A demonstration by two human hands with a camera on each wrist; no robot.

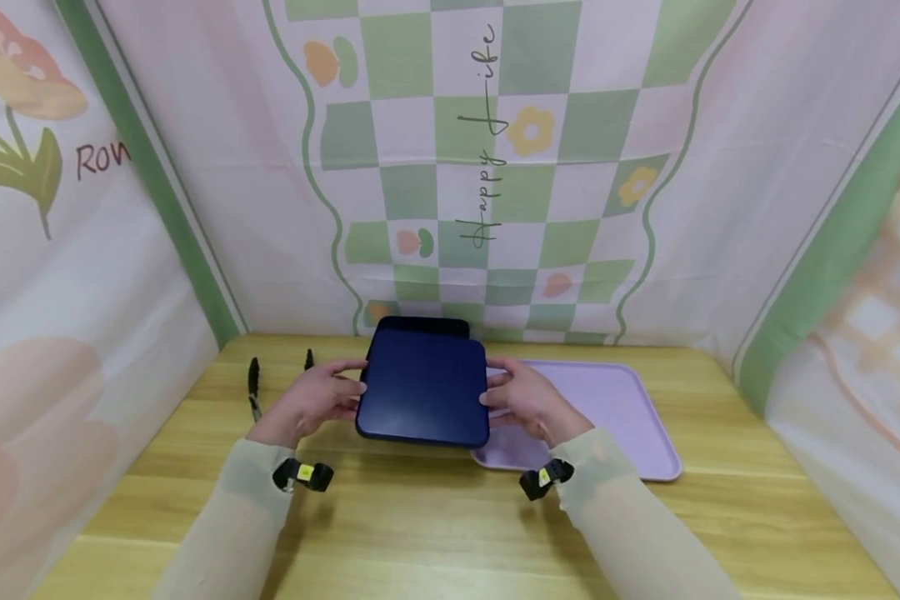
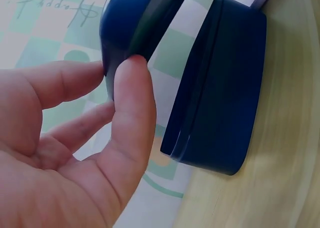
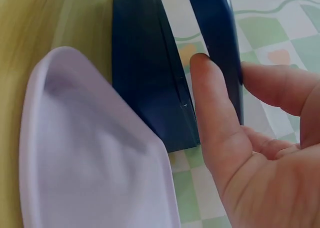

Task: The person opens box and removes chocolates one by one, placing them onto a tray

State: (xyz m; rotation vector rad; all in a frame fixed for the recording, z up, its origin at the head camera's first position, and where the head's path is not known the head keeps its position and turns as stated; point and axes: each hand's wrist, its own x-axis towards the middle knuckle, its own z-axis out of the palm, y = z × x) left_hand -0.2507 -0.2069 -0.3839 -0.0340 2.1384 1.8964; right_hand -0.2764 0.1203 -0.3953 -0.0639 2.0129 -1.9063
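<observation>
A dark blue square lid (image 1: 423, 387) is held up in both hands, raised off the box and tilted. My left hand (image 1: 318, 398) pinches its left edge between thumb and fingers, as the left wrist view shows on the lid's side (image 2: 145, 17). On the opposite edge, my right hand (image 1: 528, 400) grips it the same way. Below and behind the lid stands a dark blue box (image 2: 225, 92) on the table, its top uncovered. From the head, the lid hides most of that box (image 1: 427, 326); its inside cannot be seen.
A light purple tray (image 1: 607, 408) lies on the wooden table (image 1: 420, 533) at the right, close beside the box and partly under my right hand. Black-tipped tongs (image 1: 253, 379) lie at the left, partly behind my left hand. Patterned cloth (image 1: 465, 167) hangs behind the table.
</observation>
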